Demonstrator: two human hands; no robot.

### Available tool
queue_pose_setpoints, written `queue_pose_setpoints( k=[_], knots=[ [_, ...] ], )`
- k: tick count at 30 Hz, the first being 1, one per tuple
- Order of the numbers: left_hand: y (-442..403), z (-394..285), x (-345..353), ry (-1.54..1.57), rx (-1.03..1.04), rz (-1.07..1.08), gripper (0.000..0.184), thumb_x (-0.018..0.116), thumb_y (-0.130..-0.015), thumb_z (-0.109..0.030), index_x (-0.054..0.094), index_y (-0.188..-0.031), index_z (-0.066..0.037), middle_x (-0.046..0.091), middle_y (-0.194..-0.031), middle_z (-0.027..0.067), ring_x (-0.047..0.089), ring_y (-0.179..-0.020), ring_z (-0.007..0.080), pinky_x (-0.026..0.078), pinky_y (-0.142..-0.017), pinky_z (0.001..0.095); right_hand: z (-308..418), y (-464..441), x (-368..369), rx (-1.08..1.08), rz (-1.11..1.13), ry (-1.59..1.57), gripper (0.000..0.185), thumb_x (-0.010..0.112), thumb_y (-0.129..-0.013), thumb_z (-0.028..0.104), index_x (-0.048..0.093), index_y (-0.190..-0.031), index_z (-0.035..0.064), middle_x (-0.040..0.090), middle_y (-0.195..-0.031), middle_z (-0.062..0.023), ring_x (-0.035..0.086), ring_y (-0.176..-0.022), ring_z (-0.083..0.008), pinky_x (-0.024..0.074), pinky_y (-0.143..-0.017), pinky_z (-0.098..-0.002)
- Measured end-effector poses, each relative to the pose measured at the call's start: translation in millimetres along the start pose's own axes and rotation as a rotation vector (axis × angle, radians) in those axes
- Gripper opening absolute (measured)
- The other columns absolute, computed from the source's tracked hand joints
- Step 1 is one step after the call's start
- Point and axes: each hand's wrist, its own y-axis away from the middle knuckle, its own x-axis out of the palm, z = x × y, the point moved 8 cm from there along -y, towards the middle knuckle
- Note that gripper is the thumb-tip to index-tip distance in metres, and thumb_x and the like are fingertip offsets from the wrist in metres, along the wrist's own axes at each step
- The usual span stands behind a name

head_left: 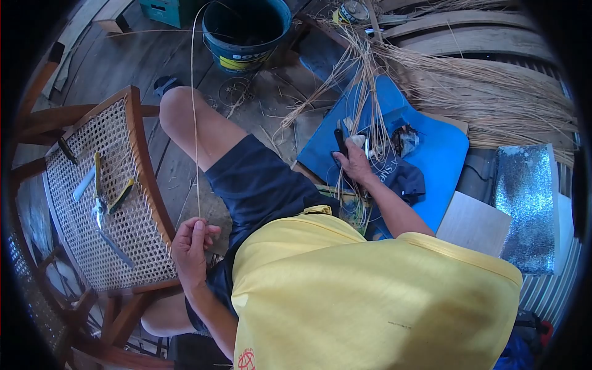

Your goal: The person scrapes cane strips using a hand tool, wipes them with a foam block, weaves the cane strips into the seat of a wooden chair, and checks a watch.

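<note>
My left hand (192,246) is closed, pinching a long thin cane strand (195,123) that runs up past my knee and curves over the bucket. Over the blue board (441,148), my right hand (356,163) has its fingers around a slim black-handled tool (340,140); its working end cannot be made out. Close to that hand lie a dark blue cloth (404,177) and a bundle of loose cane strands (373,102). Left of my left hand is a wooden chair frame (148,166) with a woven cane panel (74,203).
Yellow-handled pruning shears (100,206) and an awl-like tool (66,150) rest on the woven panel. A dark green bucket (246,37) stands ahead. Long cane strands (487,86) are heaped at the right, above a silver foil sheet (524,209).
</note>
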Motion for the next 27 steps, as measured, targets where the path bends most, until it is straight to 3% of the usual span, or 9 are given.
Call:
queue_pose_setpoints(
  k=[3, 5, 7, 9, 11, 14, 19, 25, 27],
  knots=[
    [-1.3, -0.8, 2.5, 0.0, -0.005, -0.007, 0.019, 0.057, -0.102, -0.02, 0.064, -0.103, -0.003, 0.073, -0.087, 0.0067, 0.051, -0.066, 0.0044, 0.041, -0.063, 0.0187, 3.3, -6.7, 8.4, 0.074, 0.17, -0.12, 0.037, 0.072, -0.086, 0.023, 0.051, -0.106, 0.0, 0.06, -0.097, -0.0224, 0.062, -0.092, -0.0404, 0.0484, -0.078, -0.0443],
    [-1.9, 0.8, 3.1, -0.018, -0.027, -0.003, 0.019, 0.056, -0.101, -0.019, 0.064, -0.104, -0.003, 0.073, -0.087, 0.0062, 0.053, -0.067, 0.0052, 0.043, -0.064, 0.0202, -5.5, -5.8, 34.7, 0.227, 0.327, -0.519, 0.037, 0.072, -0.087, 0.025, 0.054, -0.107, -0.0001, 0.062, -0.102, -0.0213, 0.063, -0.097, -0.0383, 0.0484, -0.081, -0.0419],
    [-0.8, -4.0, 2.5, -0.172, -0.099, -0.07, 0.019, 0.055, -0.101, -0.018, 0.065, -0.105, -0.002, 0.073, -0.087, 0.0055, 0.057, -0.071, 0.0062, 0.046, -0.067, 0.0217, 10.2, -5.8, 25.8, -0.223, 0.049, -0.081, 0.034, 0.07, -0.088, 0.023, 0.061, -0.112, 0.001, 0.064, -0.107, -0.0178, 0.062, -0.101, -0.0351, 0.0486, -0.087, -0.0406],
    [-1.5, -3.0, -0.2, -0.113, 0.026, -0.032, 0.021, 0.058, -0.1, -0.019, 0.065, -0.107, -0.001, 0.074, -0.085, 0.0051, 0.059, -0.069, 0.007, 0.048, -0.066, 0.0223, -5.8, -3.6, 45.2, 0.066, 0.24, -0.091, 0.031, 0.068, -0.089, 0.02, 0.062, -0.113, 0.0012, 0.064, -0.11, -0.0189, 0.065, -0.097, -0.0335, 0.0501, -0.087, -0.0401],
    [-1.0, 0.3, -1.7, -0.07, 0.039, -0.008, 0.02, 0.058, -0.1, -0.019, 0.064, -0.107, -0.001, 0.072, -0.085, 0.0041, 0.056, -0.069, 0.0059, 0.048, -0.067, 0.0213, -33.3, 0.3, 48.4, 0.058, 0.16, -0.139, 0.03, 0.068, -0.091, 0.026, 0.063, -0.109, 0.0023, 0.068, -0.097, -0.0165, 0.067, -0.093, -0.0321, 0.0507, -0.084, -0.0403],
    [-0.3, -0.2, -7.9, 0.007, 0.038, -0.053, 0.021, 0.056, -0.101, -0.019, 0.064, -0.106, -0.001, 0.072, -0.087, 0.0044, 0.055, -0.069, 0.0053, 0.047, -0.066, 0.0209, -70.0, 0.1, 68.7, 0.126, 0.254, -0.379, 0.021, 0.064, -0.096, 0.023, 0.058, -0.098, 0.0036, 0.059, -0.084, -0.0021, 0.055, -0.077, -0.0117, 0.047, -0.073, -0.0289],
    [-3.6, 0.8, -0.6, 0.084, 0.027, 0.004, 0.025, 0.057, -0.1, -0.024, 0.066, -0.104, -0.001, 0.072, -0.083, 0.0035, 0.057, -0.07, 0.0051, 0.047, -0.065, 0.0218, -43.8, 13.7, 61.1, 0.345, 0.234, -0.667, 0.025, 0.053, -0.103, 0.032, 0.045, -0.11, 0.0094, 0.051, -0.088, -0.0035, 0.055, -0.07, -0.0114, 0.0486, -0.053, -0.0252],
    [-2.7, -2.8, -4.3, 0.067, 0.033, -0.001, 0.024, 0.057, -0.101, -0.023, 0.066, -0.104, -0.001, 0.072, -0.084, 0.0037, 0.057, -0.07, 0.005, 0.047, -0.065, 0.0216, -69.3, 11.6, 45.6, 0.506, 0.285, -0.503, 0.039, 0.042, -0.105, 0.043, 0.055, -0.099, 0.0069, 0.054, -0.061, -0.0057, 0.05, -0.041, -0.0147, 0.0384, -0.038, -0.0277],
    [-2.0, 0.3, -6.9, 0.096, 0.057, -0.002, 0.026, 0.056, -0.101, -0.024, 0.066, -0.105, 0.0, 0.072, -0.084, 0.0036, 0.057, -0.07, 0.0054, 0.046, -0.064, 0.0216, -42.8, -4.6, 19.3, 0.308, 0.191, -0.34, 0.037, 0.043, -0.105, 0.042, 0.055, -0.099, 0.0072, 0.054, -0.062, -0.0054, 0.05, -0.042, -0.014, 0.0379, -0.038, -0.0276]
  ],
)
